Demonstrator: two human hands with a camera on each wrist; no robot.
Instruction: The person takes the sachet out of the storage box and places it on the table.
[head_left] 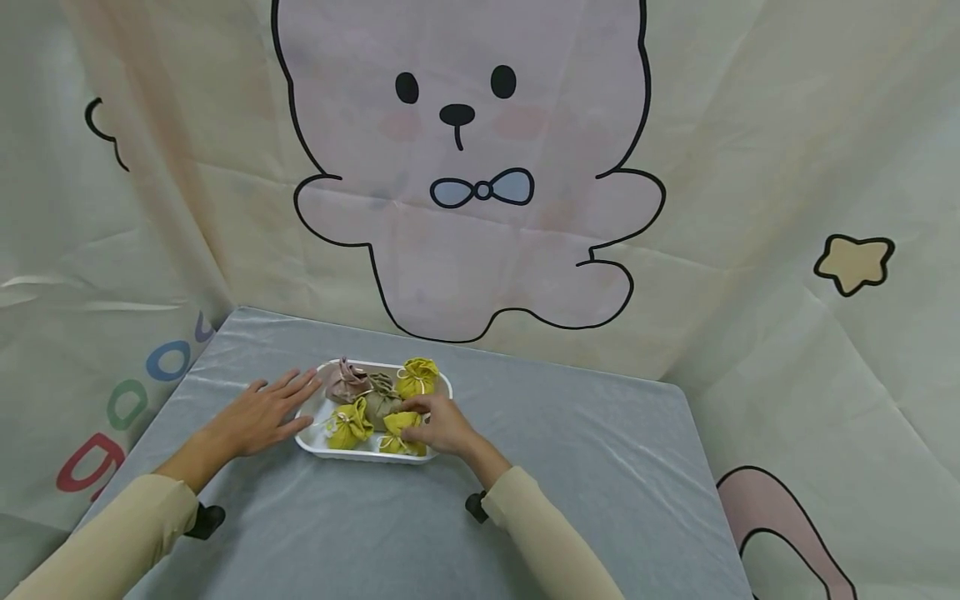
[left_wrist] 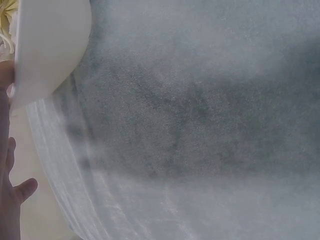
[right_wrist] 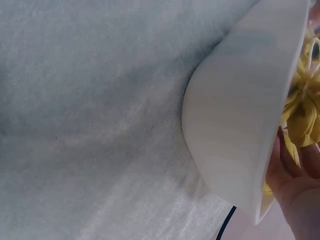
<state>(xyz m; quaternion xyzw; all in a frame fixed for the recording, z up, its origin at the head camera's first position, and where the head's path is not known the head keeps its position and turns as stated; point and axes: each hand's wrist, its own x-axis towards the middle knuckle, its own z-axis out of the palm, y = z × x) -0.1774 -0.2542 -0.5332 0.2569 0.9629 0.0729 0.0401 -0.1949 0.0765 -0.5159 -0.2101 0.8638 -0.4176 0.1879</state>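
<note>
A white tray (head_left: pixel 356 455) on the table holds several small drawstring pouches. My right hand (head_left: pixel 448 427) reaches over the tray's right side and pinches the front-right yellow pouch (head_left: pixel 397 445) between thumb and fingers. That yellow pouch (right_wrist: pixel 304 117) also shows against the fingers in the right wrist view. At the tray's left end, my left hand (head_left: pixel 262 417) has its fingers extended, with the thumb and fingertips at the rim. Nearest it inside lie another yellow pouch (head_left: pixel 347 428) and a pinkish pouch (head_left: pixel 347 383). An olive-grey pouch (head_left: pixel 378 406) sits mid-tray.
A further yellow pouch (head_left: pixel 417 379) stands in the tray's back-right corner. Grey-blue cloth (head_left: pixel 585 467) covers the table. Printed fabric with a bear (head_left: pixel 480 275) hangs behind the table's back edge and along both sides.
</note>
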